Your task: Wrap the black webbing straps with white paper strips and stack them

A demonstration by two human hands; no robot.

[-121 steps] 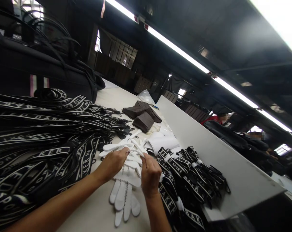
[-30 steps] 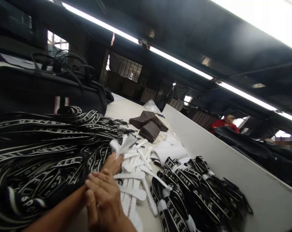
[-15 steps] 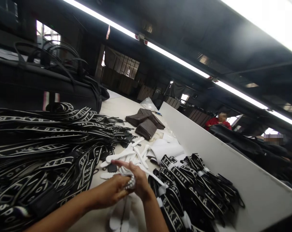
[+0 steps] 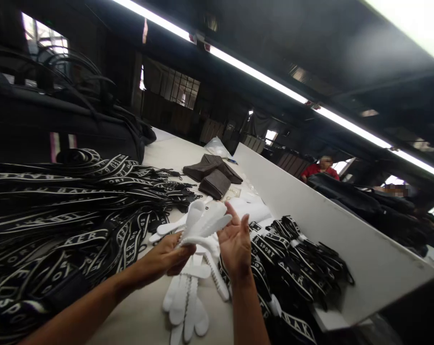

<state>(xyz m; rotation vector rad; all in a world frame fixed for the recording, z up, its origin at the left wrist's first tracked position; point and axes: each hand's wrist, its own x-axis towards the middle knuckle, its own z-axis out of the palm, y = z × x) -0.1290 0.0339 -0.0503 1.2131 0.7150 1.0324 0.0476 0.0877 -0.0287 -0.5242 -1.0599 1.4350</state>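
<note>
My left hand (image 4: 171, 253) is closed around a fanned bunch of white strips (image 4: 201, 224) with rounded ends; some have a ridged, toothed edge. Close to the right of this bunch, my right hand (image 4: 235, 244) is open, palm up with fingers apart; whether its fingertips touch the strips I cannot tell. More loose white strips (image 4: 197, 314) lie on the pale table below and behind my hands. To the left spreads a large heap of black straps (image 4: 94, 237) with white lettering. Bundled black lettered straps (image 4: 296, 275), bound with white bands, lie to the right.
A low white panel (image 4: 332, 230) borders the table on the right. Dark brown folded pieces (image 4: 215, 182) and a clear plastic bag (image 4: 217, 146) lie farther back. A large black bag (image 4: 101, 132) stands at the left. Beyond the panel is a person in red (image 4: 319, 170).
My hands have moved apart. The white strips, earlier gripped between both hands, now fan upward from my left hand. My right hand has opened and shifted right. The view has shifted slightly.
</note>
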